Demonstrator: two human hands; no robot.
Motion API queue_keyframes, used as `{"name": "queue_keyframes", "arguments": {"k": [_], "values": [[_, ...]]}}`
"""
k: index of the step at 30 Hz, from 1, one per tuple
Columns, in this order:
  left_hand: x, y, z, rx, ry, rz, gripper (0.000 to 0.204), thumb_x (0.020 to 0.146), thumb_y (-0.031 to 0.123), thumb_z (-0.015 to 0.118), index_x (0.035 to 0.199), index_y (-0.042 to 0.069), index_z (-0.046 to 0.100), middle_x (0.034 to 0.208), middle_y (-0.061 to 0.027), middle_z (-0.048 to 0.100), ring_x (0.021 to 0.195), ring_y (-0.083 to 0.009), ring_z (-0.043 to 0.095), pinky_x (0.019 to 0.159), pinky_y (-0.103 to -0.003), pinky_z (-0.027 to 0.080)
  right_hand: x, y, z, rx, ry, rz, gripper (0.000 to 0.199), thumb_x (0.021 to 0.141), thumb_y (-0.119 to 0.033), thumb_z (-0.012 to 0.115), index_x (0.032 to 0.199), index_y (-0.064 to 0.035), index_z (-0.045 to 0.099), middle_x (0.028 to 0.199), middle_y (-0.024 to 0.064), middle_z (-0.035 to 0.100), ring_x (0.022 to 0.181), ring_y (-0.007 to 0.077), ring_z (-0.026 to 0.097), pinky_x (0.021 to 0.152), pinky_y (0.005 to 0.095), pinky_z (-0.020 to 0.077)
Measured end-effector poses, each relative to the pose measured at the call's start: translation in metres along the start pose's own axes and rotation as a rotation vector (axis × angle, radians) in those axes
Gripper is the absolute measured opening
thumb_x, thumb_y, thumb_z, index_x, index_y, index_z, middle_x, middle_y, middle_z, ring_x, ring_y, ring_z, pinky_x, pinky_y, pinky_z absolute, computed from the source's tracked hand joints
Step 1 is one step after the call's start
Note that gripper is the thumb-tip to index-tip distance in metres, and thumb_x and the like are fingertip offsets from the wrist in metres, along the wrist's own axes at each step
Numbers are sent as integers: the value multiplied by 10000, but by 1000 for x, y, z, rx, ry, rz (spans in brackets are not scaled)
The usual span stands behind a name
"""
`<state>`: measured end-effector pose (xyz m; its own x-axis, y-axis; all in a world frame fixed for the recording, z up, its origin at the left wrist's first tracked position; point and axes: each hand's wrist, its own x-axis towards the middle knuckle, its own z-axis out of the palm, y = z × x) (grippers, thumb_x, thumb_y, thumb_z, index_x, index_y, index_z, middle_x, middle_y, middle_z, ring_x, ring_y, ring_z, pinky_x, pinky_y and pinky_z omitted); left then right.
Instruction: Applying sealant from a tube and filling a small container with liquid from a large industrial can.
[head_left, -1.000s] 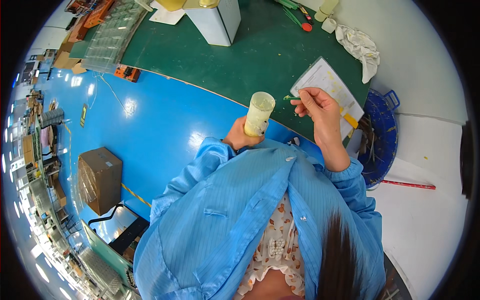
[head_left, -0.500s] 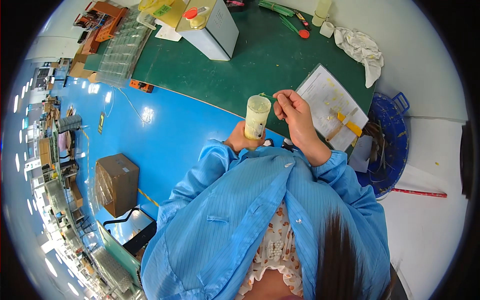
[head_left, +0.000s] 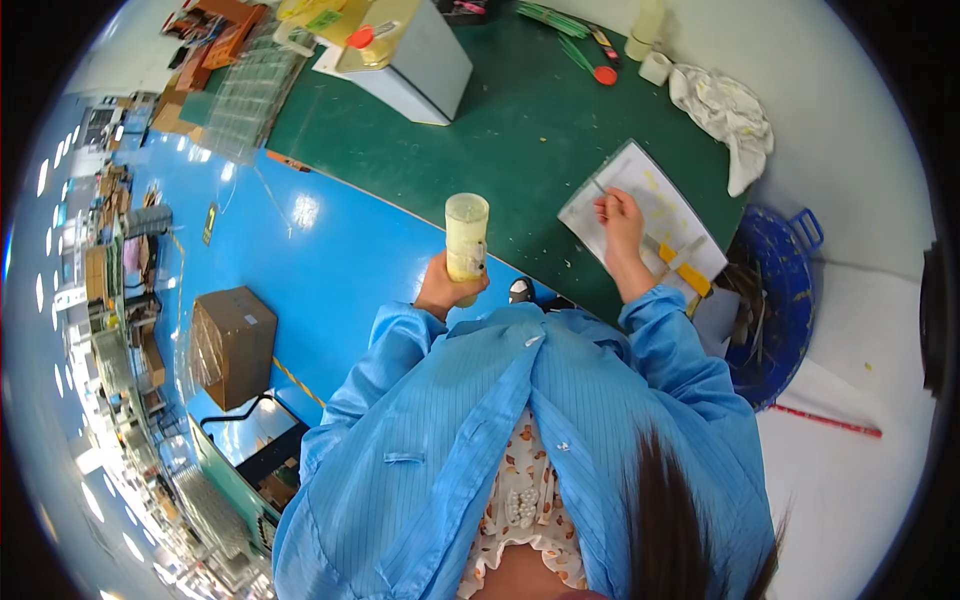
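Note:
My left hand is wrapped round the lower part of a tall translucent plastic cup, which has pale yellow material inside and dark marks on its side. The cup stands upright in the hand, just off the table's front edge. Over a sheet of paper in a clear sleeve, my right hand pinches a thin stick, greenish where it shows; its lower end is hidden by the fingers. Yellow smears dot the sheet. A yellow-handled scraper lies on it, near my right wrist.
A large metal can with a red cap stands at the back of the green table. Behind lie thin green sticks, a white roll and a crumpled cloth. A blue bin stands right; a cardboard box sits left.
My right hand has moved right, away from the cup's rim, with the stick to the sheet. My left hand and the cup have shifted left in the view.

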<state>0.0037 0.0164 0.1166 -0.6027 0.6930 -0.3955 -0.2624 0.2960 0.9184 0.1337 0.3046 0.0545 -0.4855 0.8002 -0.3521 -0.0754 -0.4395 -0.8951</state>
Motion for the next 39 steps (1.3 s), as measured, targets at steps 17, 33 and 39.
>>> {"name": "queue_keyframes", "arguments": {"k": [17, 33, 39], "values": [[15, 20, -142, 56, 172, 147, 524, 663, 73, 810, 1156, 35, 640, 1006, -94, 714, 880, -229, 665, 823, -341, 525, -6, -102, 208, -720, -227, -967, 261, 891, -61, 693, 1149, -82, 664, 1009, 33, 661, 779, 148, 594, 692, 264, 491], [39, 31, -288, 116, 87, 220, 565, 657, 59, 794, 1196, 29, 624, 1034, -107, 718, 905, -236, 675, 831, -336, 527, 108, -92, 313, -75, 56, -271, 187, 952, -197, 646, 943, -15, 690, 752, 48, 633, 626, 109, 551, 586, 236, 495], [30, 30, -290, 198, 182, 223, 535, 661, 63, 794, 1168, 22, 628, 1010, -112, 719, 882, -229, 676, 814, -334, 531, 125, 12, 182, -674, 139, 83, 238, 928, -258, 668, 957, -23, 692, 767, 55, 654, 585, 152, 580, 522, 291, 518]]}}
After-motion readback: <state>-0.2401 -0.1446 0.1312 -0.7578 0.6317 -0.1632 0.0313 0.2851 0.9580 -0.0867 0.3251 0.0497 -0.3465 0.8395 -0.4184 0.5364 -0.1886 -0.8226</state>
